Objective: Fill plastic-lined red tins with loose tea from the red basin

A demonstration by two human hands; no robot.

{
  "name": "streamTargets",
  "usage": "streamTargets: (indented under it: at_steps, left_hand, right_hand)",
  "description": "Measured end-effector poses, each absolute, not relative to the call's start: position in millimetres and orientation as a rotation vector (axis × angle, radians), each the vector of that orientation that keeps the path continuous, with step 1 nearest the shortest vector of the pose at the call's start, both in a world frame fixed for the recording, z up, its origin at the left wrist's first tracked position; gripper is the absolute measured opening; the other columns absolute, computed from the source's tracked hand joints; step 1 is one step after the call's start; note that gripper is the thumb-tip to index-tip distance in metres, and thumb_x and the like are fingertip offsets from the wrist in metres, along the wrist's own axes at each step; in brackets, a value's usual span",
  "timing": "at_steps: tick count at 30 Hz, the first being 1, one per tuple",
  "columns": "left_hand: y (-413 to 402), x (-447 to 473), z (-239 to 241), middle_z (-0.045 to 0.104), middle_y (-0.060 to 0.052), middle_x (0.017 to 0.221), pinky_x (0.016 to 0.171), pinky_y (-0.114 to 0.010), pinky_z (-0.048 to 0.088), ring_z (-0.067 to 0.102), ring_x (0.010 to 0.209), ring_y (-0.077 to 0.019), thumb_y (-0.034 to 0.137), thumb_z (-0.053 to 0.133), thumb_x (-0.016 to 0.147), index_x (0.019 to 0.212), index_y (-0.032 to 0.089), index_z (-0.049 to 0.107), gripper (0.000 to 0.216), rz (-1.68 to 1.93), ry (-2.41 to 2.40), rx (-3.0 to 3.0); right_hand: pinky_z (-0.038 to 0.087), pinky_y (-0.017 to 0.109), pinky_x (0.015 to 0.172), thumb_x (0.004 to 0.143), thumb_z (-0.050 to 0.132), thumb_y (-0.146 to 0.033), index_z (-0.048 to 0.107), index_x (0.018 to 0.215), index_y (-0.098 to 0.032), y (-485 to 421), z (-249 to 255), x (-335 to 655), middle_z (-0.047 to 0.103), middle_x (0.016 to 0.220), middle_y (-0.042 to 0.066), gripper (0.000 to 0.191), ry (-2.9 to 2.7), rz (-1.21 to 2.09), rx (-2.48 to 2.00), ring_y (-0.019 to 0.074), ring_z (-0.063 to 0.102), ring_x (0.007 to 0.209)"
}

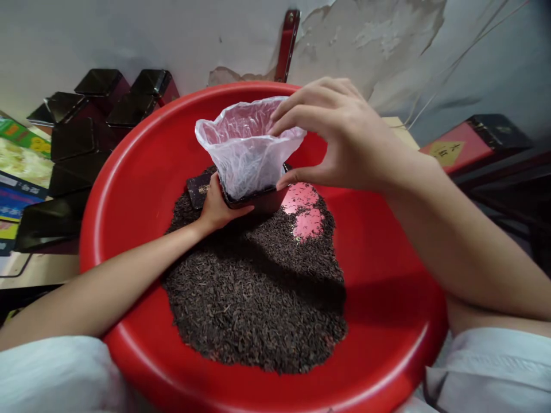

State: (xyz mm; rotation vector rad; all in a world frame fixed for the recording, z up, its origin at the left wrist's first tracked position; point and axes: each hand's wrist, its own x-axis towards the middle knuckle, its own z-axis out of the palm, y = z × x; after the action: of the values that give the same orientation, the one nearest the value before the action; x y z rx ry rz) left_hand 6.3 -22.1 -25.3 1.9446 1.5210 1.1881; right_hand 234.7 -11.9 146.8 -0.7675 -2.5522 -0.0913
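Observation:
My left hand (219, 205) is wrapped round the near left corner of a dark square tin (264, 201), held over the loose dark tea leaves (253, 304) in a wide red basin (383, 229). A thin clear plastic bag (249, 160) lines the tin and stands up out of it with its mouth spread. Arched over the bag's right side is my right hand (331, 129). Its fingertips reach the bag's rim, and the thumb lies by the tin's right edge; whether they pinch the plastic I cannot make out. A small dark lid (198, 190) rests on the leaves left of the tin.
Several dark tins (73, 137) stand grouped left of the basin, beside colourful printed packaging (23, 172). On the right lies a red tin (469, 143) with a yellow label. Behind the basin, a dark red strap or bar (287, 46) leans at the peeling wall (379, 34).

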Motion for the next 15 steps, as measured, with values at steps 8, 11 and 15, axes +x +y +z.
streamTargets:
  at_steps: [8, 11, 15]
  left_hand:
    - [-23.4, 3.2, -22.0, 0.049, -0.018, 0.123, 0.099, -0.049, 0.042, 0.05, 0.117, -0.0343, 0.054, 0.08, 0.051, 0.121, 0.017, 0.026, 0.097, 1.118, 1.397, 2.06]
    - [-27.3, 2.3, -22.4, 0.05, -0.017, 0.121, 0.099, -0.051, 0.043, 0.051, 0.116, -0.0348, 0.052, 0.08, 0.05, 0.121, 0.018, 0.025, 0.096, 1.092, 1.375, 2.101]
    - [-30.1, 1.1, -28.4, 0.053, -0.017, 0.115, 0.1, -0.053, 0.043, 0.053, 0.113, -0.0359, 0.054, 0.079, 0.047, 0.116, 0.017, 0.033, 0.091, 1.035, 1.366, 2.139]
  right_hand:
    - [0.012, 0.052, 0.113, 0.092, 0.034, -0.029, 0.066, 0.085, -0.023, -2.1, 153.4, 250.3, 0.058, 0.126, 0.004, 0.034, -2.711, -0.379, -1.095, 0.0261, 0.041, 0.128]
    - [0.009, 0.049, 0.115, 0.091, 0.036, -0.029, 0.067, 0.085, -0.024, -21.7, 163.9, 255.1, 0.052, 0.133, 0.002, 0.032, -2.72, -0.437, -1.058, 0.0252, 0.035, 0.133]
    - [0.017, 0.046, 0.116, 0.083, 0.055, -0.038, 0.065, 0.079, -0.025, -48.1, 169.0, 267.2, 0.049, 0.135, 0.005, 0.017, -2.646, -0.261, -0.983, 0.0279, 0.037, 0.132]
